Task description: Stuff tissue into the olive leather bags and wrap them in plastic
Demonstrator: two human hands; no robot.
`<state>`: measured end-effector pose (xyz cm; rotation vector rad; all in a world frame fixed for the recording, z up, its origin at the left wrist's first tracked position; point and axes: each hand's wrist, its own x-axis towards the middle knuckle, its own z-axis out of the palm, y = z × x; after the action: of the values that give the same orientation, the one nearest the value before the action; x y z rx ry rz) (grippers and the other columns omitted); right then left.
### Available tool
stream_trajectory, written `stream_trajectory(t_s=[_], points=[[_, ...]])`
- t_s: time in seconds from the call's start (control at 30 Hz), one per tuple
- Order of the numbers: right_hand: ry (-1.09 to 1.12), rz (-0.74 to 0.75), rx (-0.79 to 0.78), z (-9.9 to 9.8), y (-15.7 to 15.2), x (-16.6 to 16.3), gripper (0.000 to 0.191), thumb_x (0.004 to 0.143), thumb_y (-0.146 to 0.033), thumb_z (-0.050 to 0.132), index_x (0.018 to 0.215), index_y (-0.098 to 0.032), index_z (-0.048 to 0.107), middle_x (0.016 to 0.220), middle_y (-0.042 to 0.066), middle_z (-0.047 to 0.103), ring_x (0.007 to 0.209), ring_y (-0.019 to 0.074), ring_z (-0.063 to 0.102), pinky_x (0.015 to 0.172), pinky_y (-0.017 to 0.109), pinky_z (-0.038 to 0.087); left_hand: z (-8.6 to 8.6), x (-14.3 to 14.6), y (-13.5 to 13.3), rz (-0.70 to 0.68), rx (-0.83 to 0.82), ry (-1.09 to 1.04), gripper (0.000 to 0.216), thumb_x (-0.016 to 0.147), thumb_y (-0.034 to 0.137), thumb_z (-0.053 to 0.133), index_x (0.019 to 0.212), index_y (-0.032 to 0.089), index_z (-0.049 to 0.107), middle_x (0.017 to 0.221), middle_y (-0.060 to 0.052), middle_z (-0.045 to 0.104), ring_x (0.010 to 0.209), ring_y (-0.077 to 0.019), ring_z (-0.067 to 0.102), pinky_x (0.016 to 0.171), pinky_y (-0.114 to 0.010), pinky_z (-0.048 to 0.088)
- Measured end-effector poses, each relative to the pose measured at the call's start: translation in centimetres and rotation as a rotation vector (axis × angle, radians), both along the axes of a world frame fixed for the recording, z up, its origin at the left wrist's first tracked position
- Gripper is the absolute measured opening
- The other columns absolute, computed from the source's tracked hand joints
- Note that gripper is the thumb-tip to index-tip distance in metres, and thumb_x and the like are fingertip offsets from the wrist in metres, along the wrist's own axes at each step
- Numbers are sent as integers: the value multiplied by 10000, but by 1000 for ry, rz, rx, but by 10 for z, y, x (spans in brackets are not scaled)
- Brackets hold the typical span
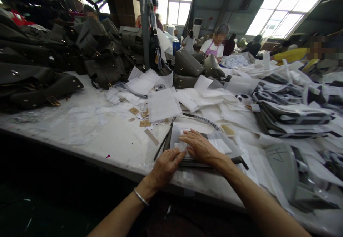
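Note:
A dark handbag lies flat at the table's near edge, its strap arched behind it. White wrapping sheets cover most of its upper face. My right hand is laid over these sheets with its fingers stretched out. Beside it, at the bag's near left edge, my left hand has its fingers bent and pressed together. Whatever those fingertips may pinch is hidden. The two hands nearly meet over the bag.
Dark bags are heaped at the back left. White paper sheets and brown tags lie behind the hands. Wrapped bags are stacked at right, near a grey curved piece. A co-worker is across the table.

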<state>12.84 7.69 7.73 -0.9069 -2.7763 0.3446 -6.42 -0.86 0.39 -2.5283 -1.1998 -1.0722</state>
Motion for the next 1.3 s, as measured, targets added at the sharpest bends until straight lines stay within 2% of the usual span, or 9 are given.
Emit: stream_trajectory(t_s=[0.1,0.23,0.37,0.53,0.77,0.97,1.07,1.2,1.3], points=[[-12,22,-162,-1,0,-2,559,752,-60,499,1287,-179,603,1286,103,652,1267,234,548,1176,499,266,-1,0,-2,15,-50,13,563,911,66,428,1465,126,353,1135,-130,642,1060,-212,607,925,-354,530],[19,-66,-280,4,-7,2,540,801,-139,543,1336,-202,573,1348,80,613,1278,237,541,1178,471,279,-2,1,-3,30,-111,14,661,895,64,427,1521,120,220,1180,-135,629,1056,-226,603,931,-369,519],[111,-92,-207,-2,-15,0,357,876,-289,625,1226,-219,641,1243,70,681,1220,239,589,1167,466,298,-2,1,-2,12,-121,-37,775,839,18,423,1542,137,121,1210,-132,624,1071,-220,602,919,-359,521],[210,-130,-71,-16,-19,-4,243,974,-220,483,1083,-239,700,1101,50,741,1121,207,651,1113,446,394,-6,-1,-2,2,-137,-39,902,749,-13,424,1550,148,42,1275,-147,601,1108,-233,600,934,-389,516],[357,-177,22,-17,-37,7,233,984,-282,473,973,-262,705,948,40,747,937,200,694,1042,400,474,-13,0,-1,10,-118,-74,866,774,5,430,1550,142,70,1215,-141,623,1064,-235,613,917,-390,522],[281,-177,-176,-12,-39,15,170,912,-234,592,1053,-244,688,1040,41,728,1017,213,665,954,365,508,-11,-1,-2,16,-126,-73,844,796,21,449,1547,150,86,1181,-129,629,1040,-237,614,897,-384,527],[275,-182,-239,-5,-35,11,335,813,-166,681,1138,-238,643,1137,51,693,1036,213,643,933,355,503,-9,0,-2,4,-136,-78,848,776,3,452,1541,141,113,1212,-132,615,1070,-233,599,920,-380,520],[215,-222,-256,0,-35,5,260,770,-141,701,1007,-216,622,950,25,670,857,187,630,807,326,505,-7,-1,-1,-23,-99,-77,798,766,-20,456,1512,167,239,1163,-107,619,1064,-226,592,916,-368,528],[219,-273,-202,-6,-44,4,215,777,-116,684,926,-210,559,889,15,632,834,189,602,768,323,485,-7,-1,0,-38,-68,-91,695,820,4,463,1475,190,327,1125,-96,621,1031,-218,598,883,-360,543]])
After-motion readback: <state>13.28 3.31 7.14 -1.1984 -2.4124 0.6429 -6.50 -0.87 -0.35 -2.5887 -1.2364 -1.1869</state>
